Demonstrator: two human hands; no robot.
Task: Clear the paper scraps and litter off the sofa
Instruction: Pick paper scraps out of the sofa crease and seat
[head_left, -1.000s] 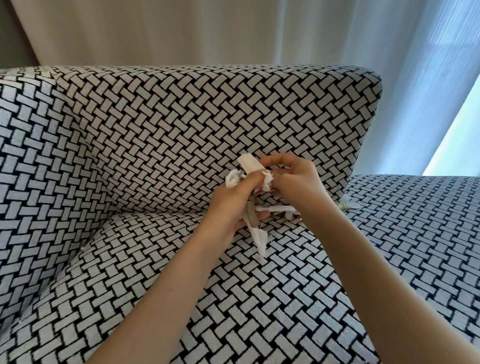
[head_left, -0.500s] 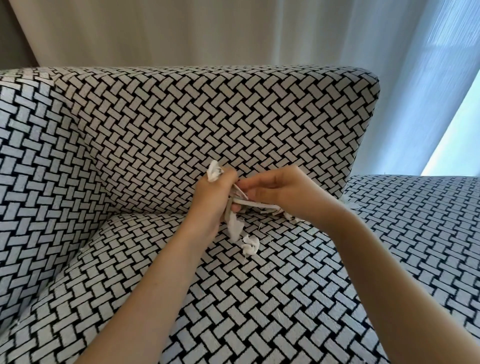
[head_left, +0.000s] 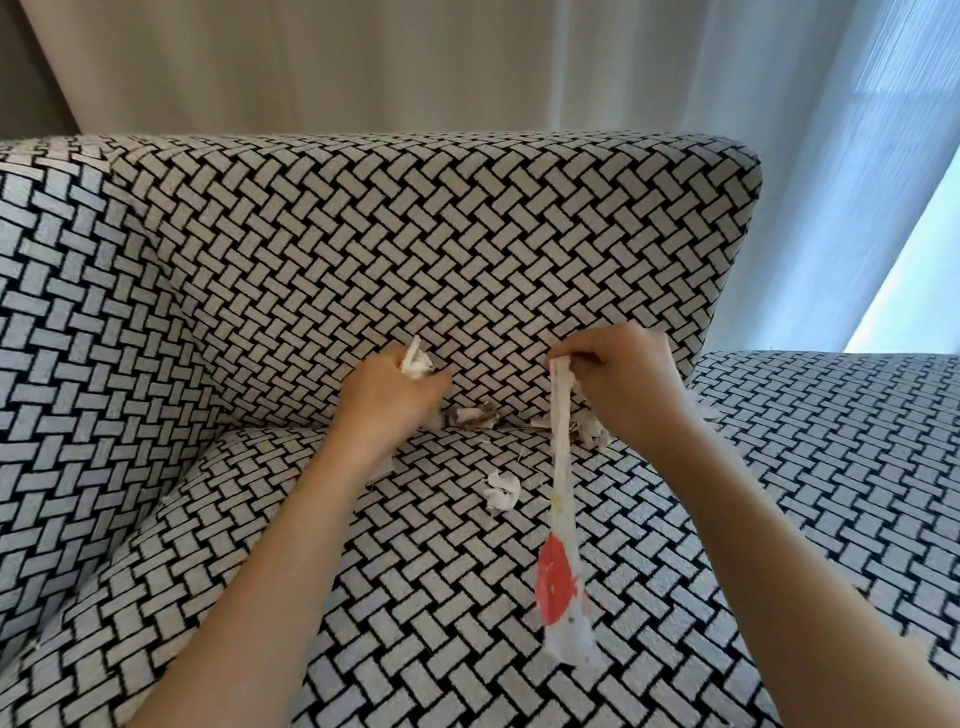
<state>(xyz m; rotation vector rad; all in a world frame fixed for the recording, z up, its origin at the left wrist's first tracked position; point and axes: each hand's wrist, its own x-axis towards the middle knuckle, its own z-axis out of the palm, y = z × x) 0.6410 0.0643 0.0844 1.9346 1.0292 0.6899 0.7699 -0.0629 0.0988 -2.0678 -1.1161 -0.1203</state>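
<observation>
**Litter pick-up under way, both hands loaded**

The person is working through the gathering step, and by the look of it the job is only partly done. The left hand (head_left: 387, 392) is clenching a wad of white scraps (head_left: 415, 359), which is poking out of the fist at 12 o'clock. At 3 o'clock from it, and apart from it, the right hand (head_left: 618, 382) is pinching the top end of a long wrapper (head_left: 563, 525) with a red patch, which is dangling toward 6 o'clock in front of the sofa (head_left: 415, 234) seat.

1 crumpled scrap (head_left: 501, 489) is lying loose on the seat at 5 o'clock from the left hand. Smaller crease litter (head_left: 475, 417) is sitting where seat and backrest meet.

The next move probably calls for bunching the wrapper into 1 hand, freeing fingers for the loose scrap and the crease bits, which likely need a fingertip pinch.
</observation>
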